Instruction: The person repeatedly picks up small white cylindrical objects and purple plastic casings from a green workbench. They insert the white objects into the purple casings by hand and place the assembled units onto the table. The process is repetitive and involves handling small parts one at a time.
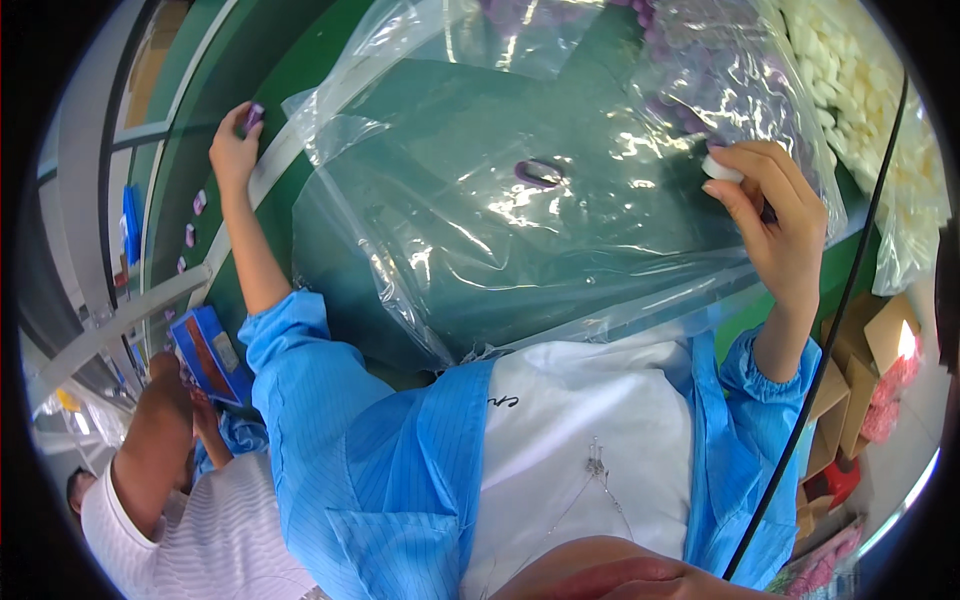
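My left hand (236, 155) reaches out to the far left over the green belt. Its fingers pinch a small purple piece (255, 114) with a lighter middle. On the right, my right hand (780, 215) holds a small white rounded piece (721, 170) between thumb and fingertips, above a clear plastic bag (450, 140). That bag is spread wide over the green table in front of me. A purple oval ring-shaped piece (540, 174) lies alone around the middle of the plastic. Many purple pieces (690, 75) are heaped under shiny plastic beyond my right hand.
Several small purple-and-white pieces (199, 203) lie spaced along the belt at left, beside a pale metal rail (180, 290). A co-worker (190, 510) sits at lower left near a blue box (210, 352). White pieces (850, 80) fill a bag at far right, above cardboard boxes (860, 385). A black cable (840, 320) crosses the right side.
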`<state>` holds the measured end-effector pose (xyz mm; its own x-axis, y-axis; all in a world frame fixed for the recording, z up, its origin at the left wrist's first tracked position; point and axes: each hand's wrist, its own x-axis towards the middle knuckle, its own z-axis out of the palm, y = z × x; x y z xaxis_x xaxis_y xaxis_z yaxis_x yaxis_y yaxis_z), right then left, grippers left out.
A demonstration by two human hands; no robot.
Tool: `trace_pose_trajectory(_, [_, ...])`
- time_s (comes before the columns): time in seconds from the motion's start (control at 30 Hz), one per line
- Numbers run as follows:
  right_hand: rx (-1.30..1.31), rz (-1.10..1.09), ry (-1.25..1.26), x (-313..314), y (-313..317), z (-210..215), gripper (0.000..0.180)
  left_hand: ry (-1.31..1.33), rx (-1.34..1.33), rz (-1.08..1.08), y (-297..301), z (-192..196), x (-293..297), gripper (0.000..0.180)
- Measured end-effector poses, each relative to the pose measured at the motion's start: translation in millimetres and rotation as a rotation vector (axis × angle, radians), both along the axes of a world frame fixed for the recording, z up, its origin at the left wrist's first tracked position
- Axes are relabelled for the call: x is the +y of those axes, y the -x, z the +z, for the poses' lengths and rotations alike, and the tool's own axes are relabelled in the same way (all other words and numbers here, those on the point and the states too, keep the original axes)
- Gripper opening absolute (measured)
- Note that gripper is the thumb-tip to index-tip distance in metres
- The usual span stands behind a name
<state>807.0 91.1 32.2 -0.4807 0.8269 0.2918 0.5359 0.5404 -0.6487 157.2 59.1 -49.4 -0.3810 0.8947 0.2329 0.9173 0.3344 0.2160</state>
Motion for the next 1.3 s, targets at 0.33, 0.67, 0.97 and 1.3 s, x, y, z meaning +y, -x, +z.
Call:
trace_pose_trajectory(0.33, [0.031,0.044,-0.059,-36.6,40.0,-28.5,0.017,-0.139,-0.355,-0.726,-304.4,86.2,-15.5,0.058])
trace_pose_trajectory(0.67, [0.176,0.207,-0.267,-30.2,56.1,-28.4,0.025,-0.107,-0.819,-0.776,-385.1,28.5,-33.2,0.029])
trace_pose_trajectory(0.97, [0.049,0.194,-0.355,-29.8,67.7,-28.2,0.033,-0.103,-0.943,-0.769,-394.8,21.6,-25.4,0.032])
trace_pose_trajectory(1.3, [0.137,0.284,-0.229,-18.4,59.6,-28.7,0.029,-0.168,-0.997,-0.757,-396.9,15.1,-22.9,0.024])
